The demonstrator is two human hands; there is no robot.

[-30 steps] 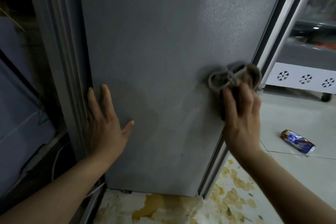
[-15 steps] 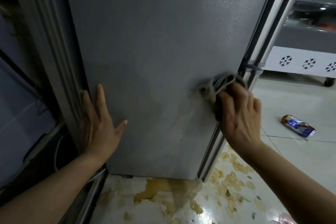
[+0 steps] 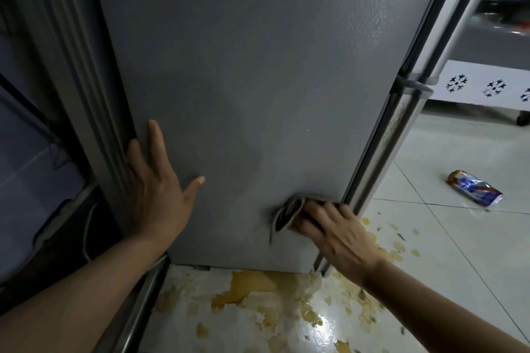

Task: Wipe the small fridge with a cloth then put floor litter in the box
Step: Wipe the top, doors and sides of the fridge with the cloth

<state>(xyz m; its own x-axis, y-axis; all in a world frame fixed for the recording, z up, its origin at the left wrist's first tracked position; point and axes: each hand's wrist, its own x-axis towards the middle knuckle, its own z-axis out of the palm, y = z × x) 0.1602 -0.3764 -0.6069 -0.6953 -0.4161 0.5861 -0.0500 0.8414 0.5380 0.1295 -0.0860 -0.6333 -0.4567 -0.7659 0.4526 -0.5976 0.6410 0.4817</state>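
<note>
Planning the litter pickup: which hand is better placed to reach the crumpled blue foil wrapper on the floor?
Right hand, probably: the blue foil wrapper lies on its side, though it holds the grey cloth. Left hand rests flat across the grey fridge panel.

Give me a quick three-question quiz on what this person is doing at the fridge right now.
1. True or false: the left hand lies flat on the fridge.
2. What does the right hand press against the panel?
3. The wrapper lies: A on the floor tiles, B in the yellow spill, C in a hand.

Key: 1 true. 2 the cloth. 3 A.
</note>
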